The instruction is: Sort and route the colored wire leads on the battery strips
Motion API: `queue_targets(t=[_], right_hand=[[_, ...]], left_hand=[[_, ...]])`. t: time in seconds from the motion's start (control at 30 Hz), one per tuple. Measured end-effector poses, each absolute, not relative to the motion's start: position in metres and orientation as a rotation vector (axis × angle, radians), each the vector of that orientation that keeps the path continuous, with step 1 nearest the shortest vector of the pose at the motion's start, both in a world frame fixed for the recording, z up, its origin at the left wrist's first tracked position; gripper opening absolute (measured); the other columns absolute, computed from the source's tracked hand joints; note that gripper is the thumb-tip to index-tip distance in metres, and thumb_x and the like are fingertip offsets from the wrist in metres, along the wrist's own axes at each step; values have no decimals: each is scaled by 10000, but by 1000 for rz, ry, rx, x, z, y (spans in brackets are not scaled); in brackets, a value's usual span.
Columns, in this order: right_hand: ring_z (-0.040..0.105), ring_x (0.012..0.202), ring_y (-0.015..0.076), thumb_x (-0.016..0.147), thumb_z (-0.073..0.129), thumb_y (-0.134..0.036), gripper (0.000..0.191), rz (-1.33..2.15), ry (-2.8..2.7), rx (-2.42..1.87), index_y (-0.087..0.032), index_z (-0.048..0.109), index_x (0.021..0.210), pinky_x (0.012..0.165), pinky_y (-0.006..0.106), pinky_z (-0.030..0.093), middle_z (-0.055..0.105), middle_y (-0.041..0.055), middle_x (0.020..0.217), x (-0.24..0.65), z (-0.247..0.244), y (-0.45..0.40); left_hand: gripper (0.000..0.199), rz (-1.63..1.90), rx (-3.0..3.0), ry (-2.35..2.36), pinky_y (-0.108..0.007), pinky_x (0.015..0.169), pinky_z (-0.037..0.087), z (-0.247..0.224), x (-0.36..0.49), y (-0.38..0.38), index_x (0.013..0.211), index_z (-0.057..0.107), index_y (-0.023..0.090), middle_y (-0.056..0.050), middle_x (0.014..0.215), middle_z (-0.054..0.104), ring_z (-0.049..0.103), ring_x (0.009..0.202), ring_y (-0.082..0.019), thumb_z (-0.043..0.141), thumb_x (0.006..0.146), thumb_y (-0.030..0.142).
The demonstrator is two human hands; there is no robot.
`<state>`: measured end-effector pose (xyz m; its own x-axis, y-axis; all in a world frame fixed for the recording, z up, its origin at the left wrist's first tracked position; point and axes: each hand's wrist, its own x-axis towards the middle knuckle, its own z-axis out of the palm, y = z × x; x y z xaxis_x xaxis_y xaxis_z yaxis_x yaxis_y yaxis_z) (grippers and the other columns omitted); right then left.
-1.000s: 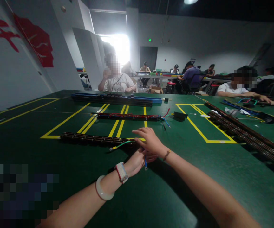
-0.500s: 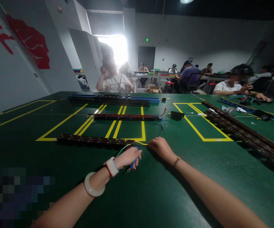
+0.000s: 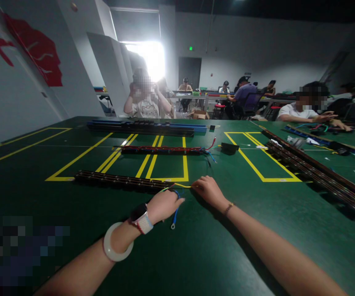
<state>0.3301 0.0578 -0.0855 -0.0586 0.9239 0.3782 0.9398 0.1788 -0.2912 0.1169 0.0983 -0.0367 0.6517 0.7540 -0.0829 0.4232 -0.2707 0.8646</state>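
Observation:
On the green table, a long dark strip assembly (image 3: 122, 181) lies with wires coming from its right end. The fingertips of my right hand (image 3: 210, 191) are pinched on the end of its yellow wire (image 3: 182, 186), which is stretched sideways. My left hand (image 3: 164, 205) is palm down just below the strip's end, its fingers hidden underneath and its thumb pointing right. A blue wire (image 3: 176, 213) with a ring terminal hangs past that thumb. A short green wire (image 3: 165, 189) runs toward the back of the left hand, where it is lost to sight.
Beyond lies another strip (image 3: 162, 151) with red and blue wire ends, beside a small black piece (image 3: 229, 148). Blue and black rails (image 3: 146, 128) lie at the far edge. More long strips (image 3: 316, 172) stretch along the right. Two people sit across the table.
My left hand has rolled palm down and its fingers have gone out of sight. The blue wire's ring end now hangs lower and clear. My right hand has stayed on the yellow wire.

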Motion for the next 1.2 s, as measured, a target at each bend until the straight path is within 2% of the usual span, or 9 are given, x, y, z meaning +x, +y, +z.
queue_targets(t=[0.1,0.2,0.33,0.47,0.6,0.73,0.9,1.07,1.2], right_hand=[[499,853,144,887,559,-343,186,-76,-1962,-1707,-228,684,965,761,275,332,593,39,900,326,-78,59],[494,877,141,913,518,-323,206,-57,-1975,-1596,-216,674,995,787,284,341,580,51,922,313,-66,63],[472,948,162,910,526,-316,214,-69,-2132,-1404,-234,656,1059,840,313,343,565,68,1015,284,-52,72],[429,1052,187,891,553,-349,300,-88,-2310,-1262,-267,603,1175,904,335,338,518,65,1186,255,-44,85],[423,1057,202,856,605,-295,149,-146,-2395,-1239,-262,678,982,937,361,305,558,29,1131,240,-41,96],[469,979,174,890,553,-290,149,-99,-2193,-1276,-198,644,963,892,335,332,583,55,1034,252,-38,94],[506,945,149,854,559,-252,116,188,-1790,-1312,-164,604,914,872,301,382,574,50,980,296,-42,73],[524,854,124,848,530,-253,136,435,-1574,-1388,-150,612,884,810,259,410,584,32,906,329,-53,49],[538,835,123,852,528,-269,167,559,-1576,-1490,-145,632,894,793,258,417,598,32,893,333,-55,44]], left_hand=[[379,557,1988,950,-345,767,330,-43,123,81,471,428,211,30,472,204,424,583,-213,664,709,387],[313,700,1966,852,-372,791,304,-54,130,68,540,467,205,40,506,184,406,584,-210,626,747,378],[261,659,2393,532,-327,694,291,-62,133,60,663,560,166,-35,558,398,367,537,-155,504,857,332],[298,581,2958,118,-304,605,247,-62,129,55,740,605,149,-98,627,539,426,558,-159,396,918,262],[306,587,3142,-39,-308,574,230,-62,126,54,728,601,151,-96,615,559,450,556,-160,390,923,255],[285,634,3095,-3,-303,572,245,-63,125,57,714,598,155,-94,606,561,471,560,-155,414,912,245],[283,651,3005,175,-278,564,292,-64,127,60,708,581,143,-85,622,579,503,551,-145,412,910,246],[331,463,3073,503,-295,557,381,-62,131,63,770,597,134,-80,648,608,574,568,-198,323,923,241],[394,271,3060,842,-331,550,427,-56,129,65,811,609,113,-116,664,622,612,586,-242,257,937,237]])
